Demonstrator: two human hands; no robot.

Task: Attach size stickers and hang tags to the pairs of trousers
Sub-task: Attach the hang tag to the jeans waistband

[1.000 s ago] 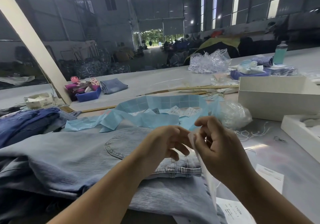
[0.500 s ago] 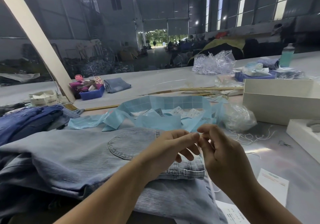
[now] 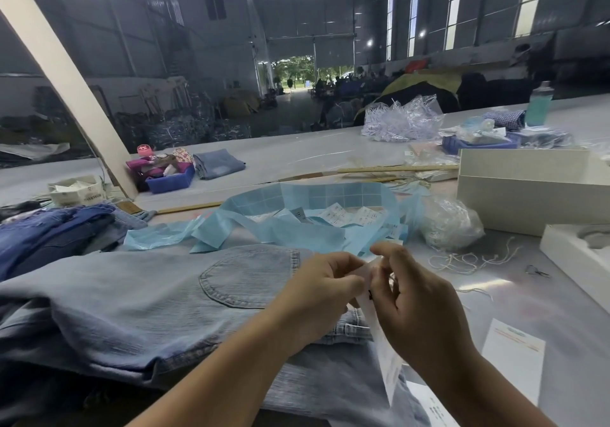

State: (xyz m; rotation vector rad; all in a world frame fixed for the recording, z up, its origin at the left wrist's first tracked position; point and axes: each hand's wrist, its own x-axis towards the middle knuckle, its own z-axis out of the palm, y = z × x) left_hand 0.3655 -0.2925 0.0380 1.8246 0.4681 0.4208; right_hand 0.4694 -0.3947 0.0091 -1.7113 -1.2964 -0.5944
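Light blue jeans (image 3: 132, 307) lie flat on the table, back pocket up. Above their waistband, my left hand (image 3: 320, 294) and my right hand (image 3: 419, 307) meet, both pinching the top of a long white sticker strip (image 3: 386, 357) that hangs down between them. Behind the hands lies a heap of blue backing paper (image 3: 297, 225) with small white size stickers (image 3: 340, 217) in it. White hang tags (image 3: 515, 357) lie on the table by my right wrist. Loose white strings (image 3: 462, 261) lie to the right.
Darker jeans (image 3: 49, 235) are piled at the left. White boxes (image 3: 528, 192) stand at the right, with a clear plastic bag (image 3: 449, 223) beside them. A blue bin (image 3: 171, 180), folded jeans (image 3: 218, 164) and a slanted white beam (image 3: 66, 80) are farther back.
Both hands have dropped slightly toward the waistband while working the strip's top; my fingers have shifted on it. The jeans have not moved.
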